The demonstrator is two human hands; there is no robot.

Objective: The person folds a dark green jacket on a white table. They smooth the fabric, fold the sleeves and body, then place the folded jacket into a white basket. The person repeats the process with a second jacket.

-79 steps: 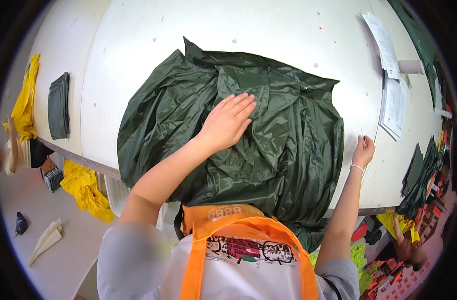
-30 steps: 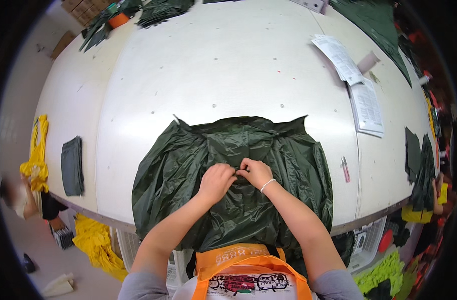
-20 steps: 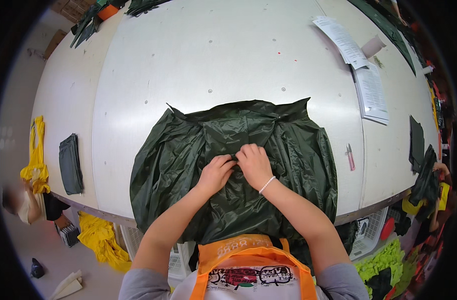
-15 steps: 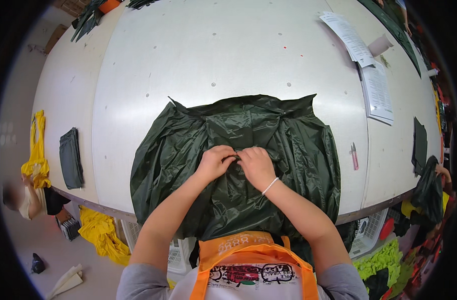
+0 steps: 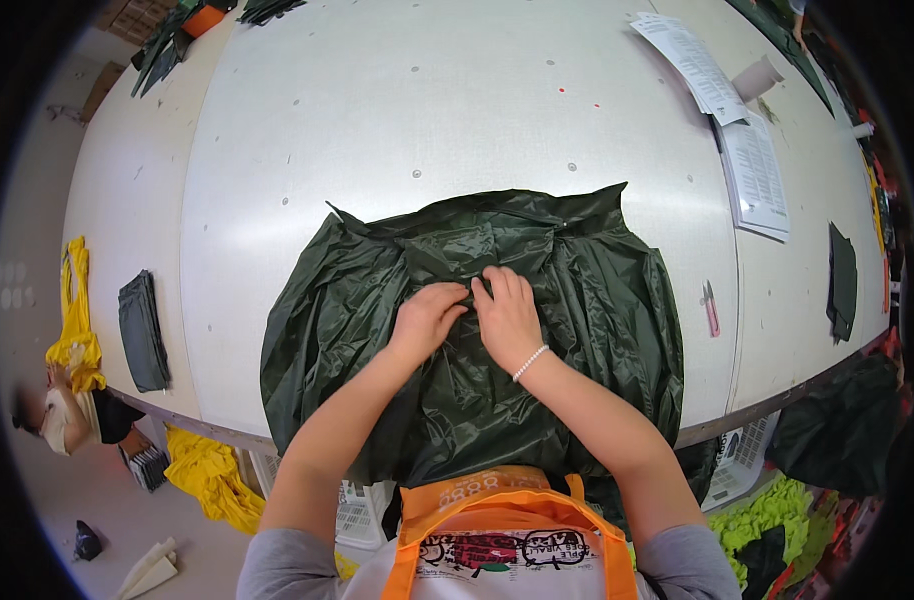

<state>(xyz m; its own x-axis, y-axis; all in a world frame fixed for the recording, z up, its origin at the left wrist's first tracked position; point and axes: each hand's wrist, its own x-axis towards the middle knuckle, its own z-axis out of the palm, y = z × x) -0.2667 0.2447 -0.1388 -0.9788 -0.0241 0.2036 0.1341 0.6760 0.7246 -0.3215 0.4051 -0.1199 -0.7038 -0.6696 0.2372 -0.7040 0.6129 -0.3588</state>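
Observation:
A dark green, shiny garment of thin fabric lies spread and wrinkled before me at the table's near edge. Both hands work at its middle, just below a flap-like panel. My left hand is bent inward, its thumb and fingers closed on a bit of the fabric. Close beside it, my right hand lies on the garment with fingers stretched forward and the thumb apart, toward the left fingertips. What lies under the fingertips is hidden.
On the pale table, a small pink-handled cutter and printed sheets lie at right. Folded dark pieces lie left, others far right. At far left a person handles yellow fabric. White baskets stand below.
My right hand has moved slightly forward, its fingers unbending from a pinch. The left has shifted a little. At the right edge, another person's hand holding dark fabric has gone out of sight.

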